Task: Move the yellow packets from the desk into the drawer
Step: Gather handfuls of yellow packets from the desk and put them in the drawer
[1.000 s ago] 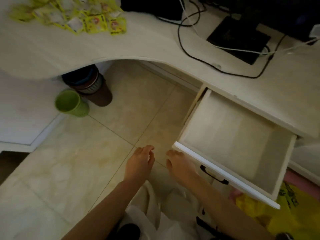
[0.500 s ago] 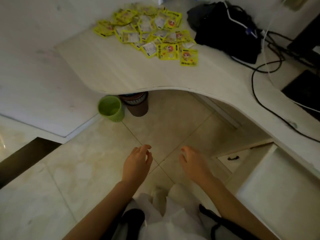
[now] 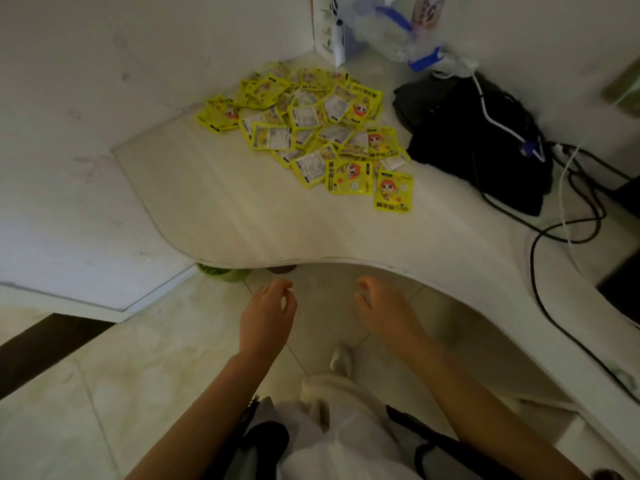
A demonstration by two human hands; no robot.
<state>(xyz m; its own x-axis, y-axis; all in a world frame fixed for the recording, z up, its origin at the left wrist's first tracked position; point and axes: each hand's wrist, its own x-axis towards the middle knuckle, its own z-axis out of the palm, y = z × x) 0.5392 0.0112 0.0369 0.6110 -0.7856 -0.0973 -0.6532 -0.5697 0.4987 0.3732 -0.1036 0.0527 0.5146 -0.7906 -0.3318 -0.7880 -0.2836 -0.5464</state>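
A loose heap of several yellow packets (image 3: 311, 129) lies on the white corner desk (image 3: 214, 209), toward its far corner. One packet (image 3: 393, 191) sits nearest the desk's front edge, at the right of the heap. My left hand (image 3: 266, 315) and my right hand (image 3: 382, 311) hang side by side over the floor, just in front of the desk's curved edge. Both have loosely curled fingers and hold nothing. The drawer is out of view, apart from a pale strip at the lower right.
A black bag (image 3: 481, 140) with white and black cables (image 3: 554, 233) lies right of the packets. Plastic wrap and a bottle (image 3: 398, 32) stand in the far corner. A green cup (image 3: 221, 273) peeks from under the desk edge. Tiled floor (image 3: 104, 393) lies below.
The view has swung left and up from the open drawer to the packet heap. Both hands have left the drawer front and risen toward the desk edge, still holding nothing.
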